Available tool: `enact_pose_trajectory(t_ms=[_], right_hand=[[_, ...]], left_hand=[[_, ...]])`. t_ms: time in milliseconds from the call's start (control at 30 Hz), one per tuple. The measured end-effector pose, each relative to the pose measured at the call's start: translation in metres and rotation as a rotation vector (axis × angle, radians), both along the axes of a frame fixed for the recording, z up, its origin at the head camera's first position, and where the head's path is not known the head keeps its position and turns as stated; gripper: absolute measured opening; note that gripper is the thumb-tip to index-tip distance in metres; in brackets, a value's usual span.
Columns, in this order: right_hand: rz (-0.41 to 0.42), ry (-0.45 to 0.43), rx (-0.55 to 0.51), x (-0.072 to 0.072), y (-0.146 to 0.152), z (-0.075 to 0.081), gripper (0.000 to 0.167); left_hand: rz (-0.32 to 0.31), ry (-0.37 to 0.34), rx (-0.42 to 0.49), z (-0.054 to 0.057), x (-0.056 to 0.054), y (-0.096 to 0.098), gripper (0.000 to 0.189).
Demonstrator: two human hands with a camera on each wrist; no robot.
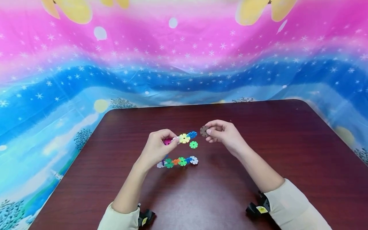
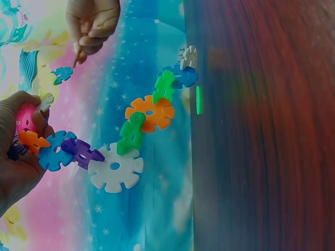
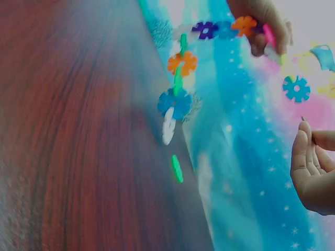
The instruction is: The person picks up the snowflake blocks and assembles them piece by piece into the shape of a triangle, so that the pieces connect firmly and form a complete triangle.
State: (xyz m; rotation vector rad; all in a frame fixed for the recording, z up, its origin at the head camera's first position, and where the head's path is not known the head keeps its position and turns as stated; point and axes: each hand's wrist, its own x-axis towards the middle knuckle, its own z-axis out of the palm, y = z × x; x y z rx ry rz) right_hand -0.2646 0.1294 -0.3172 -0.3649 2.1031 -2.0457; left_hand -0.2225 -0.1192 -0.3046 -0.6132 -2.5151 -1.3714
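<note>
My left hand [image 1: 155, 146] grips a chain of interlocking snowflake discs near a pink disc [image 2: 26, 117]. From its fingers one end runs right through a yellow disc [image 1: 184, 138] to a blue disc [image 1: 192, 134]. The other part hangs down and bends across, through orange [image 2: 150, 113] and green discs to a white disc [image 1: 194, 160] at its end. My right hand [image 1: 227, 135] pinches a single brown snowflake disc [image 1: 203, 131] between thumb and fingers, a small gap away from the blue disc. Part of the chain is hidden behind the left hand.
A loose green snowflake disc [image 1: 194, 144] appears between the chain's two ends; in the right wrist view it stands out against the dark wood table [image 1: 273, 143]. A printed pink and blue cloth [image 1: 184, 64] hangs behind the table. Black wrist devices [image 1: 258, 206] are strapped at both sleeves.
</note>
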Motion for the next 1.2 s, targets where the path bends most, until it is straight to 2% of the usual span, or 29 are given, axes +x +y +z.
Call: enact_pose_trajectory(t_ms=[133,600,867,1067,1200], right_hand=[[0.002,-0.034,-0.057,0.0056,-0.0006,0.0043,0.029],[0.066,0.008,0.042,0.0105,-0.0028,0.0082,0.027],[0.053,0.016,-0.019,0.0106,-0.0052,0.0087,0.026],[0.105,-0.011,-0.042,0.0099,-0.0026,0.0069,0.026],[0.102,-0.024,-0.080,0.0110,-0.0039,0.0061,0.028]], left_hand=[[-0.005,0.005,-0.002,-0.0009,-0.0006,0.0019,0.004],[-0.011,-0.009,0.017,-0.0016,0.0013,0.0037,0.004],[-0.006,0.015,0.036,-0.0023,0.0022,0.0074,0.004],[-0.021,0.042,0.041,-0.0018,0.0029,0.0077,0.005],[-0.031,0.047,0.048,-0.0016,0.0022,0.0082,0.005]])
